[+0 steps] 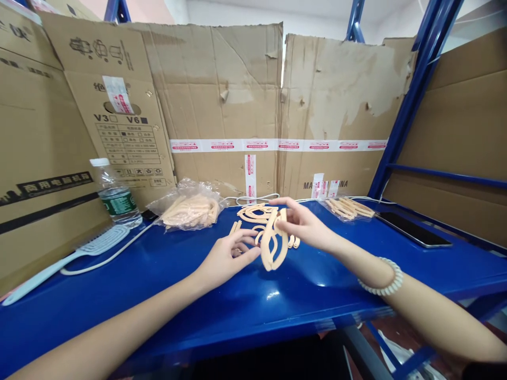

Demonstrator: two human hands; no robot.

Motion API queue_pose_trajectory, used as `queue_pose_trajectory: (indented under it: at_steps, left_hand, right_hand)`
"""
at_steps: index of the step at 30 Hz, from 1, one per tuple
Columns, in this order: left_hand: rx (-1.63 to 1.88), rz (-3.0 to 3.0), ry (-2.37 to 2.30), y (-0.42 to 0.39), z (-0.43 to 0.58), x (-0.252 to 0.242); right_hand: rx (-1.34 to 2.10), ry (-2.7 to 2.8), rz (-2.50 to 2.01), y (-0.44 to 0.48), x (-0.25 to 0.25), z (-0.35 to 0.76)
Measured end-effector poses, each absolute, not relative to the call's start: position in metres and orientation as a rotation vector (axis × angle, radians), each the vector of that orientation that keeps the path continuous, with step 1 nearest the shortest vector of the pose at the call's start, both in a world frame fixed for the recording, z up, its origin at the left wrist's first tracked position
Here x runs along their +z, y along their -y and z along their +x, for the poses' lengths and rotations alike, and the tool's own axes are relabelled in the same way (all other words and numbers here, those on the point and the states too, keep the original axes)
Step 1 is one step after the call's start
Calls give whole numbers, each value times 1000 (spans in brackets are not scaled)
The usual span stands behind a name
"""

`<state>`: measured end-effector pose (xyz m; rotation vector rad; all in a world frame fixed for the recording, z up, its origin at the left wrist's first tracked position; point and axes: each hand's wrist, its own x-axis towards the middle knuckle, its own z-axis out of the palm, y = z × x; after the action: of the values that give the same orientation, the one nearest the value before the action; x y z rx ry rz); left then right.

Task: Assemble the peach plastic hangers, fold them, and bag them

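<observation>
My right hand (pixel 303 222) pinches a beige folding hanger (pixel 282 247) above the blue shelf top, with its curved arms pointing down. My left hand (pixel 229 257) is just to the left of it. Its fingers are loosely curled and the thumb is apart from them, the fingertips close to the hanger's edge. Whether they touch it I cannot tell. Behind the hands lies a pile of similar curved beige pieces (pixel 253 212), partly hidden by the held hanger. Short beige pieces (pixel 293 241) lie just right of the hanger.
A plastic bag of beige pieces (pixel 192 210) lies at back left, another bag (pixel 348 207) at back right. A phone (pixel 414 229) rests on the right. A water bottle (pixel 116 195), a pale hairbrush (pixel 95 244) and a white cable (pixel 106 259) are left. Cardboard (pixel 222 105) stands behind.
</observation>
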<state>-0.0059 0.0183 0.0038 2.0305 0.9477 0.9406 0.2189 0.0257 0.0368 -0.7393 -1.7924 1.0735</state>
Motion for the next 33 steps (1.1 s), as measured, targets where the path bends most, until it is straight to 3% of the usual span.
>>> queue_pose_trajectory:
  at_steps: [10,23,33]
  left_hand:
    - [894,1904,-886,-8,-5,9]
    - [1261,1822,-1016,-33,-18,13]
    - [1077,1891,-1040,-28,-16,18]
  right_hand:
    - [1122,1894,-830,-22,29,213]
    - [1096,1627,-974,-40,39,241]
    - [1303,1377,-780,-48,30,242]
